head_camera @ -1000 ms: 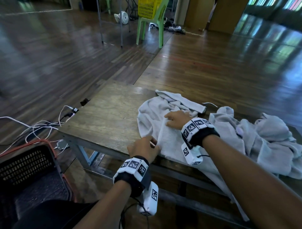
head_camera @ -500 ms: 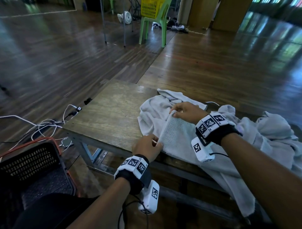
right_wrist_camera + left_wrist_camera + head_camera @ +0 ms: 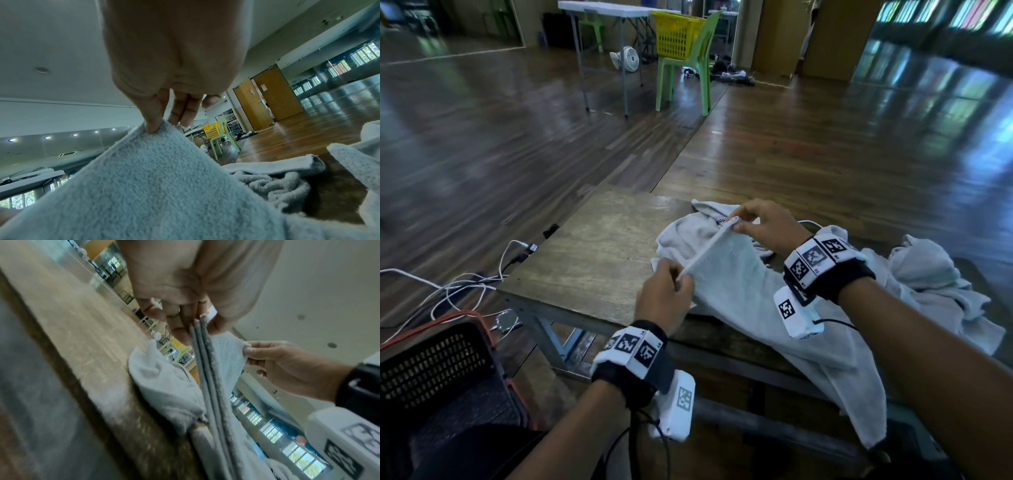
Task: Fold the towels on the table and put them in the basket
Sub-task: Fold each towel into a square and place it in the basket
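A pale grey towel [image 3: 739,284] lies across the wooden table [image 3: 592,253] and hangs over its near edge. My left hand [image 3: 671,287] pinches the near corner of its lifted edge, and my right hand [image 3: 756,222] pinches the far corner, so the edge is stretched between them above the table. The left wrist view shows the towel edge [image 3: 203,344] doubled between thumb and fingers. In the right wrist view my thumb presses the towel corner [image 3: 156,129]. More crumpled grey towels [image 3: 941,277] lie to the right. The dark basket [image 3: 438,363] with an orange rim stands low at the left.
White cables [image 3: 458,284] trail on the floor left of the table. A green chair [image 3: 688,65] holding a yellow basket [image 3: 678,34] and a white folding table [image 3: 602,10] stand far behind. Wooden floor surrounds the table.
Both hands have lifted the towel's edge off the table and pulled it taut; the right hand moved up and away. The head view has tilted upward.
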